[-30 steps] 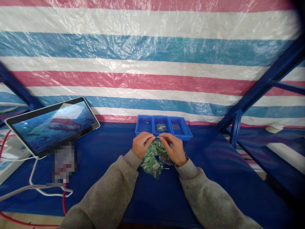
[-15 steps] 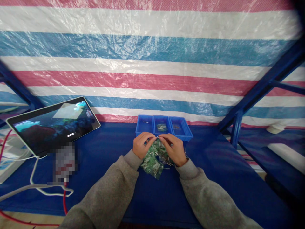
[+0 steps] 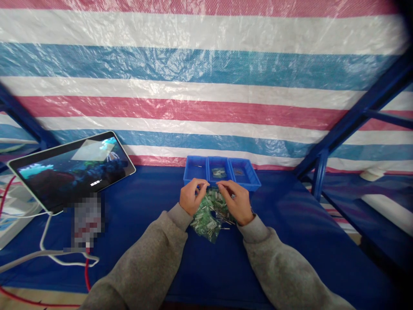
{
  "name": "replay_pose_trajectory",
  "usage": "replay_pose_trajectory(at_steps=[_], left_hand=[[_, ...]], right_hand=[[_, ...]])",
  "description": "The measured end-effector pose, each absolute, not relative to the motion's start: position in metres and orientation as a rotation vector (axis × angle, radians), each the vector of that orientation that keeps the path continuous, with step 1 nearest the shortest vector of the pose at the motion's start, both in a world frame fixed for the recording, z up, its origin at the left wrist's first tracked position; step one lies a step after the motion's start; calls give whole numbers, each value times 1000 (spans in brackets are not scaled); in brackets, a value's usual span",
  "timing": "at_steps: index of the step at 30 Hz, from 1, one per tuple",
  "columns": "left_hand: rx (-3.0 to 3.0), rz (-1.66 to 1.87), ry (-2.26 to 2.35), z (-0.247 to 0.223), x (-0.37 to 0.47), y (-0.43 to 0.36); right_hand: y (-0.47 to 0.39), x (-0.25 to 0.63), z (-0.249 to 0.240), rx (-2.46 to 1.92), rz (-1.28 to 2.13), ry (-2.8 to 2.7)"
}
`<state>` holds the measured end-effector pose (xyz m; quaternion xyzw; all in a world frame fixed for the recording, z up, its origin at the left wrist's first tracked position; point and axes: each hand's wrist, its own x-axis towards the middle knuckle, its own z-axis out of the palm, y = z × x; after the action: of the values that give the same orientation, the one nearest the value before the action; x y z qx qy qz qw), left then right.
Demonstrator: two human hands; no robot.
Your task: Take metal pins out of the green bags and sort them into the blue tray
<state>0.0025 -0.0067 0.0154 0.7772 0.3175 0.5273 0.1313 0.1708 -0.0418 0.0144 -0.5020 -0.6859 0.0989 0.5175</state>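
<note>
Green-tinted clear bags with many small metal pins lie on the blue table, between and below my hands. My left hand is closed in a pinch over their upper left edge; what its fingertips hold is too small to make out. Across a small gap, my right hand is pinched too, its fingertips pointing left, and anything in them is too small to name. Just behind my hands stand three joined blue bins: the left bin holds a thin piece, the middle bin small pale pieces, the right bin a few small bits.
A tablet leans at the left, with white and red cables in front of it and a blurred object beside them. Striped plastic sheeting hangs behind the table. Blue metal frame bars slant at the right.
My fingertips, which nearly met before, have drawn slightly apart. The picture on the tablet differs a little. The bags and bins have stayed in place.
</note>
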Motion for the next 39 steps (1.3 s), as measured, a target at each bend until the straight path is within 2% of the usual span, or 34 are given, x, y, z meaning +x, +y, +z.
replay_pose_trajectory(at_steps=[16,29,39], left_hand=[[2417,1384,898,14,1,-2],[2105,1328,913,9,1,-2],[2090,1245,892,10,2,-4]], right_hand=[[-42,171,15,-1190,244,-1639],[-45,171,18,-1144,255,-1644],[-44,170,15,-1097,305,-1777]])
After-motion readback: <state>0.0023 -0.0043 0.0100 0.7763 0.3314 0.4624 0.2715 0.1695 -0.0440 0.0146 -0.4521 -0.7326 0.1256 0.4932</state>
